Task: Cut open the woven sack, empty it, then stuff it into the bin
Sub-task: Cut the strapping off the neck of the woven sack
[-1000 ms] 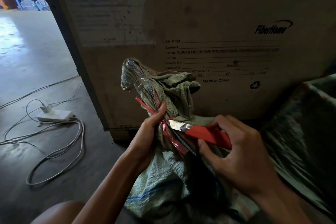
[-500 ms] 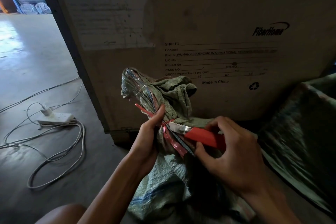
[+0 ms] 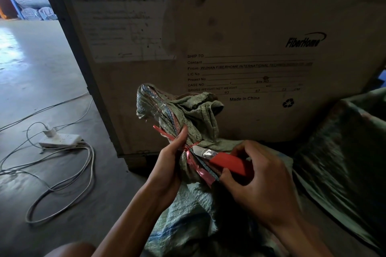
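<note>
A grey-green woven sack [image 3: 194, 210] stands in front of me, its neck bunched and tied with a red plastic string [image 3: 193, 153]. The gathered top [image 3: 183, 110] flops above the knot. My left hand [image 3: 169, 165] grips the neck just left of the tie, thumb up along the fabric. My right hand [image 3: 263, 185] holds a red utility knife [image 3: 229, 161], its silver blade touching the string at the knot. At right is the dark bin [image 3: 344, 162], lined with a greenish bag, its rim near my right wrist.
A big FiberHome shipping crate [image 3: 240, 37] rises right behind the sack. On the concrete floor to the left lie a white power strip [image 3: 60, 140] and looping white cables [image 3: 62, 190]. Bundled sacks [image 3: 31, 0] are stacked far back left.
The knife blade has stayed at the knot with only a slight shift toward the string. Both hands and the sack sit a little lower in view as my head moved.
</note>
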`<move>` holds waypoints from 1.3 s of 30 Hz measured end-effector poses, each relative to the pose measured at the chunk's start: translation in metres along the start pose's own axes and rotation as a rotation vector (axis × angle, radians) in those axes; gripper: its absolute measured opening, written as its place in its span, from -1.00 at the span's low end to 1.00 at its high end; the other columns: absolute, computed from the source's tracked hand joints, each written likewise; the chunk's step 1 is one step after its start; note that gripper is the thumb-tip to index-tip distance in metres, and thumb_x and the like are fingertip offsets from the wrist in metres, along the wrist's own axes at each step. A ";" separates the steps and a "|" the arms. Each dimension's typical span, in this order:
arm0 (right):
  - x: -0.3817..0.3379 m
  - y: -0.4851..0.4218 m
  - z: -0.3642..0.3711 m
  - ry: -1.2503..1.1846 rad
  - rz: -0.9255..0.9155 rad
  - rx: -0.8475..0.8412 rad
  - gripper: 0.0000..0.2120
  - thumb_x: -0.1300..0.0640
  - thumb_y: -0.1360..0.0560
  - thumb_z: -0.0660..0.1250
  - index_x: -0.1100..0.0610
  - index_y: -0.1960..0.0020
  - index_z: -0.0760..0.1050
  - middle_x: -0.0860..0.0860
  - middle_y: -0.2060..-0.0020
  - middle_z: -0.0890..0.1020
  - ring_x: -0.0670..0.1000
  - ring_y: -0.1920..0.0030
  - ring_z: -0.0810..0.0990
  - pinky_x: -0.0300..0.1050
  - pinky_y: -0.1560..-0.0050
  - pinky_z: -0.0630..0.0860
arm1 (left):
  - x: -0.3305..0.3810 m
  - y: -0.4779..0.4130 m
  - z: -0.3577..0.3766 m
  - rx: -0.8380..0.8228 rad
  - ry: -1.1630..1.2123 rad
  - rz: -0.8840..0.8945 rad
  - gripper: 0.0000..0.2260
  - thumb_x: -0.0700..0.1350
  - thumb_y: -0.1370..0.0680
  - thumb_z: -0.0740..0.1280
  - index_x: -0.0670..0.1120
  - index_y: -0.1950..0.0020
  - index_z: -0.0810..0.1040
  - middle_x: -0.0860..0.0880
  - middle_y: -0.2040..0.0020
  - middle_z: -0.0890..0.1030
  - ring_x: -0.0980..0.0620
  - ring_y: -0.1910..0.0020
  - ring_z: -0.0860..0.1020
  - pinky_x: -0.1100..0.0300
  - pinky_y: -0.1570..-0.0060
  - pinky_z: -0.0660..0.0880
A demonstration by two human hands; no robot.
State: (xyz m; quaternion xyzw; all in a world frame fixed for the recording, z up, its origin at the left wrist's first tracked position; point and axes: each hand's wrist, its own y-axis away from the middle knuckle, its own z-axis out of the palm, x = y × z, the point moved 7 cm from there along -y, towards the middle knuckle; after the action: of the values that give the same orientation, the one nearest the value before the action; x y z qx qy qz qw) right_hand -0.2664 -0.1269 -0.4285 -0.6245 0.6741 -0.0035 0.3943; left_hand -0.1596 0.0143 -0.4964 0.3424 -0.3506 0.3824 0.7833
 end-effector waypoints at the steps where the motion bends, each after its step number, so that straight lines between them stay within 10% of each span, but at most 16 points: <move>1: 0.000 0.000 0.000 0.002 -0.004 0.001 -0.78 -0.19 -0.33 0.36 -0.11 0.12 0.43 -0.19 0.23 0.54 -0.19 0.23 0.54 -0.27 0.31 0.49 | 0.001 0.001 0.000 0.006 -0.009 0.001 -0.54 0.18 -0.44 0.43 -0.07 -0.21 0.71 -0.21 -0.24 0.69 -0.25 -0.26 0.63 -0.22 -0.35 0.48; 14: -0.002 0.009 0.009 0.028 -0.061 0.056 -0.76 -0.15 -0.43 0.37 -0.12 -0.02 0.41 -0.21 0.10 0.49 -0.20 0.14 0.48 -0.48 0.15 0.37 | 0.005 0.008 0.006 0.029 0.037 0.022 -0.41 0.19 -0.40 0.41 -0.17 -0.28 0.61 -0.27 -0.19 0.69 -0.27 -0.20 0.66 -0.16 -0.27 0.56; 20: -0.006 0.015 0.012 0.075 -0.089 0.139 -0.75 -0.16 -0.51 0.35 -0.07 -0.08 0.41 -0.16 0.07 0.51 -0.19 0.13 0.50 -0.37 0.20 0.49 | -0.013 0.009 0.012 -0.002 0.168 0.070 -0.46 0.27 -0.49 0.29 -0.20 0.08 0.76 -0.24 0.02 0.71 -0.15 0.03 0.70 -0.13 -0.23 0.54; 26: -0.012 0.018 0.015 0.065 -0.098 0.243 -0.76 -0.10 -0.55 0.34 0.00 -0.09 0.41 -0.08 0.07 0.54 -0.09 0.12 0.55 -0.11 0.22 0.59 | -0.026 0.007 0.017 -0.025 0.266 0.034 -0.37 0.29 -0.54 0.20 -0.25 -0.01 0.75 -0.28 -0.09 0.71 -0.17 -0.07 0.71 -0.09 -0.21 0.54; 33: -0.017 -0.017 -0.029 -0.074 -0.041 0.435 -0.68 -0.10 -0.56 0.37 0.09 -0.13 0.40 -0.08 0.08 0.50 -0.18 0.20 0.48 -0.42 0.22 0.47 | -0.074 0.014 0.028 -0.078 0.159 -0.216 -0.42 0.22 -0.58 0.20 -0.25 -0.16 0.71 -0.31 -0.09 0.72 -0.23 0.01 0.73 -0.08 0.05 0.66; 36: 0.001 -0.024 -0.034 -0.216 0.085 0.336 -0.70 -0.12 -0.54 0.37 0.01 -0.14 0.40 -0.10 0.06 0.54 -0.19 0.17 0.57 -0.40 0.24 0.54 | -0.068 0.015 0.026 -0.053 -0.033 -0.152 -0.54 0.22 -0.51 0.29 -0.11 0.11 0.79 -0.18 0.24 0.76 -0.08 0.26 0.75 0.09 0.24 0.67; 39: 0.011 -0.026 -0.033 -0.359 0.154 0.259 -0.75 -0.11 -0.54 0.36 -0.03 -0.12 0.42 -0.10 0.10 0.57 -0.24 0.19 0.58 -0.46 0.29 0.49 | -0.047 0.023 0.032 -0.091 -0.109 -0.005 -0.53 0.39 -0.47 0.28 0.19 -0.24 0.68 -0.11 -0.29 0.66 -0.03 -0.23 0.67 0.01 -0.21 0.60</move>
State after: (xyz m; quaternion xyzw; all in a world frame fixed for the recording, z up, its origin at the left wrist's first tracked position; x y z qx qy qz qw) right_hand -0.2612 -0.1582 -0.3988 -0.5060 0.6329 0.0514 0.5838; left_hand -0.2099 -0.0176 -0.5119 0.3274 -0.4091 0.3448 0.7788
